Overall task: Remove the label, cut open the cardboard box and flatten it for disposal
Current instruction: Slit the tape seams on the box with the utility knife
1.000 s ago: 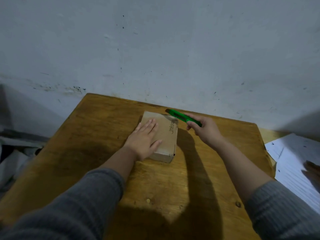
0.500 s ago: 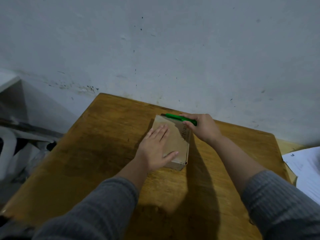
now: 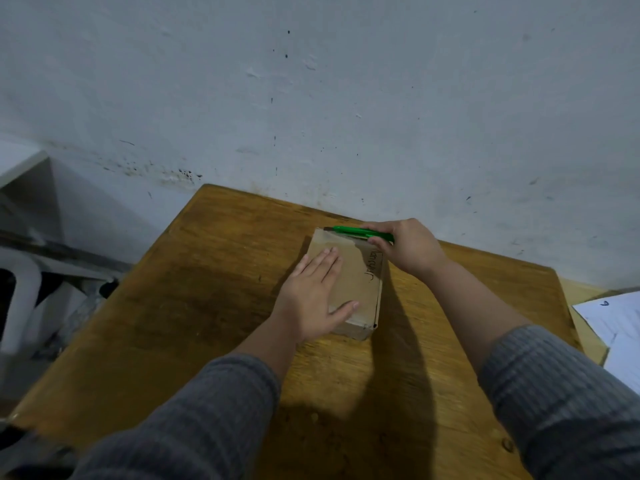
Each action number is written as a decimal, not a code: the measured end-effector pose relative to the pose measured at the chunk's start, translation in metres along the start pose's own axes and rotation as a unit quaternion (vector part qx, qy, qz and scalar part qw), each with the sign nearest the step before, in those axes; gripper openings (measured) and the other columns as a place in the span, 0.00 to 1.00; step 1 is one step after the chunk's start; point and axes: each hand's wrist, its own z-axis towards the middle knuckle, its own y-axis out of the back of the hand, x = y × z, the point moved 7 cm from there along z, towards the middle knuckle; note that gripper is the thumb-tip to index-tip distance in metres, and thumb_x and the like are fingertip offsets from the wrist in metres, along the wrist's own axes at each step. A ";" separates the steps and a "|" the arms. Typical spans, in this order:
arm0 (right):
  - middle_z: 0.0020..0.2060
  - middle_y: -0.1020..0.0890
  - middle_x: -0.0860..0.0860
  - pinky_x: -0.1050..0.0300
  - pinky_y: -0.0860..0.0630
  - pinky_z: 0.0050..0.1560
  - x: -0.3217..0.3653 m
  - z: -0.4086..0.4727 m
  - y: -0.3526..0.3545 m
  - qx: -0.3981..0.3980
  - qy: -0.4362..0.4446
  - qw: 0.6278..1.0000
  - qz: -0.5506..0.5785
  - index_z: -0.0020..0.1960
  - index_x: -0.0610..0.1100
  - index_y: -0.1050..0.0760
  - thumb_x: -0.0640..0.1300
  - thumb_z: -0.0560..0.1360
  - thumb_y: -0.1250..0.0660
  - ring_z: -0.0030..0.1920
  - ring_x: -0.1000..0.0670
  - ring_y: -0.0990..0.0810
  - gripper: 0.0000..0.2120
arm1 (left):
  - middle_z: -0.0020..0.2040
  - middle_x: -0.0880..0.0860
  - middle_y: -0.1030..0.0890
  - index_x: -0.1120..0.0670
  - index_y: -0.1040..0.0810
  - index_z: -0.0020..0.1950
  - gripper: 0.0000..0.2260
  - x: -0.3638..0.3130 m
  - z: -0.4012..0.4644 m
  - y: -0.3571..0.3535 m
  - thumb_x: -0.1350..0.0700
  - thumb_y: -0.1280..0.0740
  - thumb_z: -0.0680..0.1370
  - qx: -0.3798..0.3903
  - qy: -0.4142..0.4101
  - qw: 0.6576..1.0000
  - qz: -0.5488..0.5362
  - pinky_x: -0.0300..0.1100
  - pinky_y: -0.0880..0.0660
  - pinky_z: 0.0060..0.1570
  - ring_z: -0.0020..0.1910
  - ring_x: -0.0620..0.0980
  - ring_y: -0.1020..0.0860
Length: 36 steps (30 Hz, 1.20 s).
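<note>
A small brown cardboard box point(image 3: 360, 282) lies flat on the wooden table point(image 3: 194, 306), with handwriting along its right side. My left hand point(image 3: 311, 296) presses flat on the box's top, fingers spread. My right hand point(image 3: 408, 247) grips a green utility knife point(image 3: 360, 232) at the box's far edge. The knife lies along that edge, its tip at the far left corner, where clear tape shows.
A stained grey wall point(image 3: 311, 98) rises right behind the table. White papers point(image 3: 620, 323) lie at the right, past the table's edge. A white plastic chair point(image 3: 20, 292) and clutter stand on the left.
My right hand has brought the knife from above the box's right side down onto the far edge, its tip sliding left to the corner. My left hand stays on the box.
</note>
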 end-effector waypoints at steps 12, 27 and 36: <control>0.43 0.19 0.52 0.60 0.32 0.28 -0.034 -0.028 0.014 0.018 -0.065 0.996 -0.049 0.65 0.59 0.29 0.50 0.78 0.39 0.29 0.56 0.28 0.16 | 0.79 0.50 0.55 0.54 0.54 0.78 0.38 0.000 0.000 -0.001 0.32 0.57 0.76 0.014 0.004 1.000 -0.002 0.47 0.61 0.75 0.77 0.45 0.58; 0.47 0.17 0.50 0.56 0.24 0.35 -0.035 -0.037 0.034 0.007 -0.072 0.997 -0.011 0.65 0.55 0.27 0.49 0.77 0.38 0.34 0.52 0.22 0.16 | 0.79 0.50 0.57 0.54 0.55 0.78 0.38 0.002 0.003 -0.004 0.31 0.59 0.76 0.022 0.007 1.000 0.005 0.47 0.61 0.74 0.76 0.45 0.59; 0.37 0.23 0.54 0.60 0.32 0.26 -0.030 -0.050 0.031 -0.003 -0.082 0.995 -0.064 0.66 0.58 0.29 0.49 0.79 0.40 0.28 0.56 0.28 0.16 | 0.79 0.50 0.56 0.54 0.54 0.78 0.37 0.002 0.002 -0.004 0.32 0.57 0.76 0.022 0.009 1.000 0.000 0.47 0.61 0.75 0.77 0.45 0.58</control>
